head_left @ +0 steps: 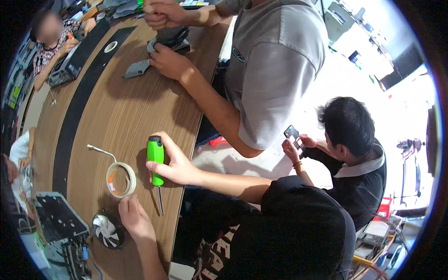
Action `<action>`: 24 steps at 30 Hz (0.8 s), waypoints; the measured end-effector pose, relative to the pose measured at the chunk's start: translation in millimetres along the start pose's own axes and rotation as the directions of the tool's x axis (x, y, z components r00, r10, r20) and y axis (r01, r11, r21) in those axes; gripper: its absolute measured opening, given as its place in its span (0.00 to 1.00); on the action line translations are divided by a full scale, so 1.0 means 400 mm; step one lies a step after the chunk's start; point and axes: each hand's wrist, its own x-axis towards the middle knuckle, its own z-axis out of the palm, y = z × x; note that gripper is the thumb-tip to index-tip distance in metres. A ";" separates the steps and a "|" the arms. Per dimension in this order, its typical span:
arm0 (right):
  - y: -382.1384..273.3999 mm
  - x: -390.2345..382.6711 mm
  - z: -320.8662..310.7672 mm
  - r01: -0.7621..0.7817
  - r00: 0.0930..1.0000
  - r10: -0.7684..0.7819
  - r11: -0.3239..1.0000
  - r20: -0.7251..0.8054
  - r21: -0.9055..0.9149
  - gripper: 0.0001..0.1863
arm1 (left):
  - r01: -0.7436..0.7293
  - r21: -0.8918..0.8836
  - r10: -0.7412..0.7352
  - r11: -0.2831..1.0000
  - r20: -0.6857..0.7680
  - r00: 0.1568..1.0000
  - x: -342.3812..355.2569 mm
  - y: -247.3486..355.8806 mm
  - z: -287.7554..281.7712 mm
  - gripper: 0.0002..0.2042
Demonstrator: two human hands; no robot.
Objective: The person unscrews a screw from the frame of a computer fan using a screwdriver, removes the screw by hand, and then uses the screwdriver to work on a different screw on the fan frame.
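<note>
My right hand [172,163] is closed around the bright green handle of a screwdriver [155,161]. Its metal shaft points toward the near table edge, with the tip free. My left hand [136,218] has its fingers drawn together at the lower rim of a roll of cream tape [130,187], which has an orange patch inside its ring. The fingertips are partly hidden, so how firmly they grip is unclear. A thin white cable [100,151] runs to the roll's upper edge. Beside my left wrist lies a round black fan with white blades [106,231].
The wooden table [119,105] has a black strip along it. A dark metal panel [58,217] lies past the fan. A co-worker in grey [280,60] handles a dark part beside a grey plate [136,69]. Another person [347,135] holds a phone; others sit across the table.
</note>
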 end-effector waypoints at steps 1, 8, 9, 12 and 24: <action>0.004 -0.002 0.000 0.016 1.000 -0.017 0.997 -0.011 -0.080 0.24 | 0.027 -0.002 -0.027 1.000 0.028 0.999 0.002 0.000 -0.006 0.08; 0.032 -0.003 -0.003 0.062 0.998 -0.065 0.994 -0.024 -0.088 0.25 | -0.020 -0.060 0.018 0.998 -0.034 0.999 0.142 -0.005 -0.079 0.08; 0.033 -0.002 -0.003 0.068 0.997 -0.070 0.993 -0.023 -0.092 0.25 | -0.035 -0.076 0.030 0.996 -0.058 0.998 0.167 -0.011 -0.083 0.08; 0.035 0.003 -0.003 0.118 0.993 -0.119 0.982 -0.001 -0.151 0.23 | 0.011 0.047 -0.015 0.999 0.089 0.996 0.213 -0.031 -0.057 0.07; 0.060 0.007 -0.014 0.163 0.982 -0.179 0.966 -0.063 -0.201 0.25 | 0.099 0.114 -0.106 0.989 0.063 0.992 0.140 -0.013 -0.177 0.18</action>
